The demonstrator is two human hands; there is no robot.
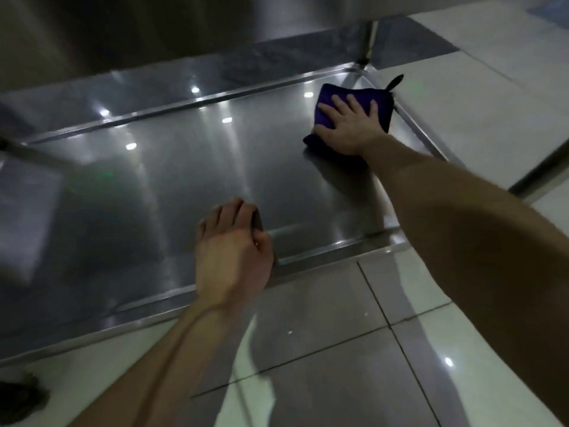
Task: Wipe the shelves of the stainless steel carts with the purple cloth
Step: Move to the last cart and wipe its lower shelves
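The low stainless steel cart shelf [184, 180] fills the middle of the view, shiny and rimmed. A folded purple cloth [331, 97] lies flat in its far right corner. My right hand [348, 127] presses down on the cloth with fingers spread. My left hand [231, 254] rests at the near rim of the shelf, fingers curled and touching the steel; whether it grips the rim I cannot tell.
A cart post [368, 41] rises at the far right corner. An upper steel shelf [154, 32] overhangs at the top. Glossy white floor tiles [338, 349] surround the cart. A dark object [18, 399] sits at the bottom left.
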